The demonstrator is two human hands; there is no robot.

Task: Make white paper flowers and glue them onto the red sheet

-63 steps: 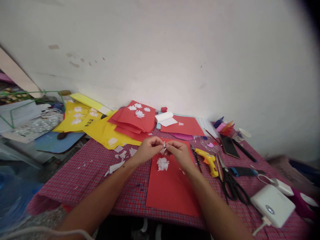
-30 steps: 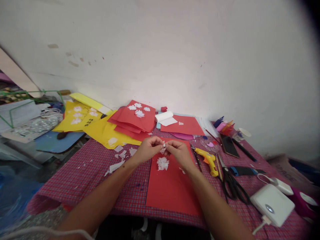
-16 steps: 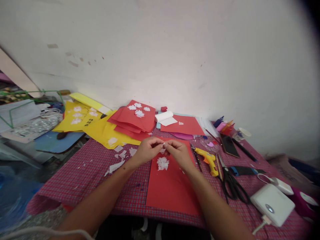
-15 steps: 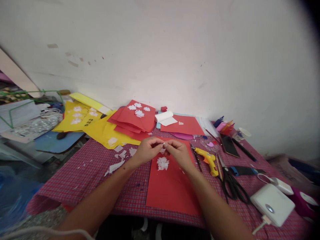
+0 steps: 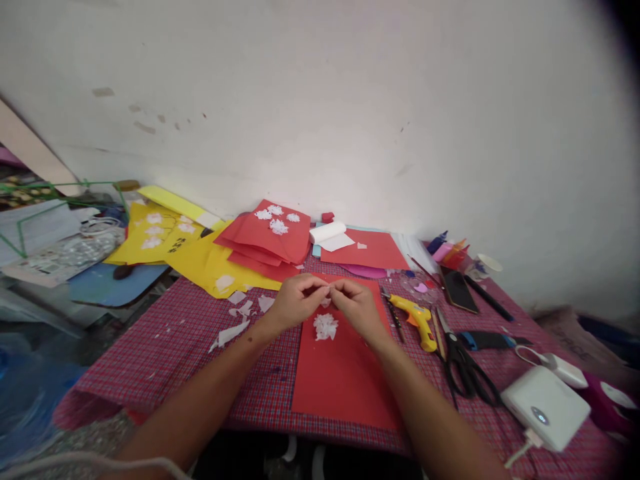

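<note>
Under the fingers, the desk (image 5: 175, 367) is covered with red checks. A bit of white paper (image 5: 325, 303) is pinched by the nearly closed fingers of the left hand (image 5: 293, 305) and right hand (image 5: 359, 308). Just below them, a paper flower (image 5: 325, 327) is seen on red paper (image 5: 345, 387). The bit could be torn by hard pulling.

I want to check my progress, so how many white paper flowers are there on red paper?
5: four flowers on the red paper stack at the back, one flower on the red sheet in front. The left hand and right hand may hide another.
</note>
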